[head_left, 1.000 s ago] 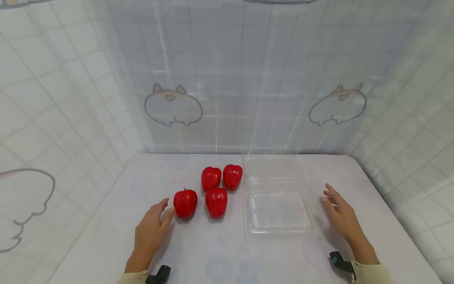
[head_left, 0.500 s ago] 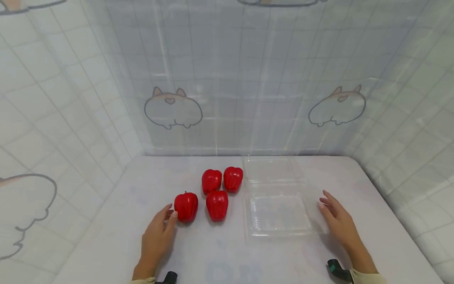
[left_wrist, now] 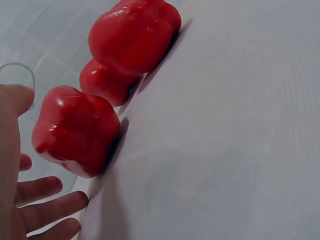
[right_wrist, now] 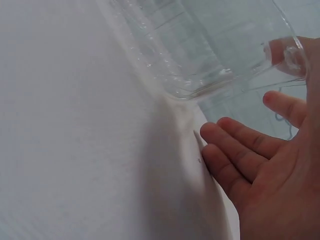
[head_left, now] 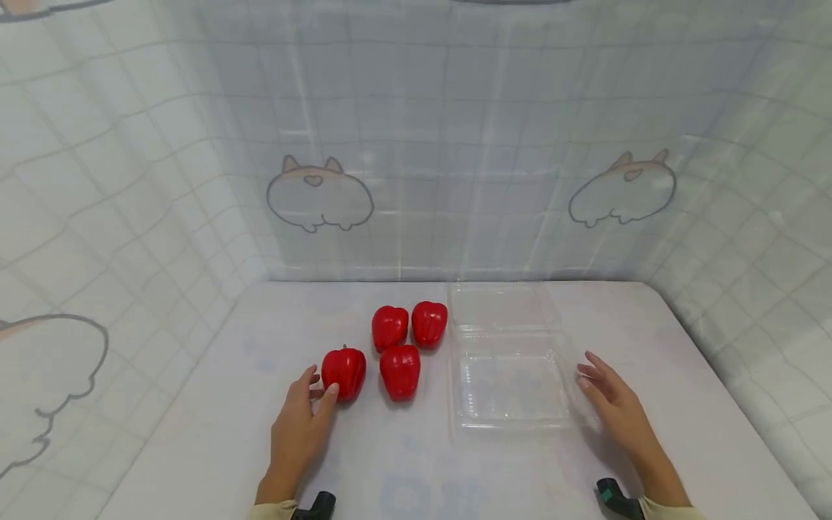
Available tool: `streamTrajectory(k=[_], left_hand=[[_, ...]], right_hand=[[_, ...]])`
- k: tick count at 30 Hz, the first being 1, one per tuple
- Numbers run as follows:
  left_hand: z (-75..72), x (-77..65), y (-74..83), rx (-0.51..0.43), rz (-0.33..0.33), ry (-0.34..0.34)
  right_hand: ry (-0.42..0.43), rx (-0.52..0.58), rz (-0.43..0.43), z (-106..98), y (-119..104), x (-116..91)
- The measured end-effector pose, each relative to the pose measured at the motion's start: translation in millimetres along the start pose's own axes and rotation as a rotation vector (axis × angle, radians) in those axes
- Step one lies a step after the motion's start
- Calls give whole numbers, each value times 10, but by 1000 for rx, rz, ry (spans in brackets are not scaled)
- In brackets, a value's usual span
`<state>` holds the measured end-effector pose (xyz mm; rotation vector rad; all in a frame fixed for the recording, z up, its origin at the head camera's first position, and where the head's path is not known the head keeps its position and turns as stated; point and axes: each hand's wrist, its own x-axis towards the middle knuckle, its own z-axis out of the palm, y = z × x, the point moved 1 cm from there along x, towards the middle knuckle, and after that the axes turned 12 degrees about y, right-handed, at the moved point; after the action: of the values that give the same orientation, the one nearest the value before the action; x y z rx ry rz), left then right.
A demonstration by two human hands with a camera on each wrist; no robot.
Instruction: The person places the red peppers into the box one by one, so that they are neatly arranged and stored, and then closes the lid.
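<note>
On the table's left half are several red bell peppers, the leftmost one (head_left: 344, 373) with its stem end up. My left hand (head_left: 302, 426) is at that pepper's left side, thumb and fingers spread. In the left wrist view a gap shows between the fingers and the nearest pepper (left_wrist: 75, 131). Other peppers (head_left: 400, 373) are grouped just right of it. A clear plastic clamshell box (head_left: 513, 393) lies unfolded, its lid part (head_left: 497, 307) toward the back. My right hand (head_left: 617, 419) is by the box's right edge, thumb overlapping the clear rim in the right wrist view, fingers extended.
The white table (head_left: 403, 462) has rounded back corners and meets a curtain-like backdrop (head_left: 429, 180) with grid lines and animal drawings. Similar sheets stand at the left and right sides. A dark strap device (head_left: 617, 498) sits at the right wrist.
My left hand has moved right and slightly forward, closer to the leftmost pepper. The right hand has shifted a little left toward the box. Peppers and box stay put.
</note>
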<state>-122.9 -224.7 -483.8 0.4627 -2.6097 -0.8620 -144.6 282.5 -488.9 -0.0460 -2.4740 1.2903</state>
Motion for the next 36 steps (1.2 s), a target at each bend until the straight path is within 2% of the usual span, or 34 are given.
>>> streamTrajectory(k=[3, 8, 14, 23, 27, 36], left_hand=[[9, 25, 3, -19, -11, -5], [46, 112, 43, -57, 26, -16], [63, 179, 70, -47, 34, -14], [108, 247, 110, 5, 128, -26], [108, 235, 104, 17, 112, -45], [51, 241, 134, -25, 13, -53]], right_hand=[[-3, 27, -29, 12, -11, 11], [-12, 64, -45, 4, -14, 36], [-23, 94, -65, 12, -1, 31], [-35, 51, -33, 0, 18, 21], [-53, 61, -28, 3, 1, 8], [-83, 89, -68, 31, 49, 29]])
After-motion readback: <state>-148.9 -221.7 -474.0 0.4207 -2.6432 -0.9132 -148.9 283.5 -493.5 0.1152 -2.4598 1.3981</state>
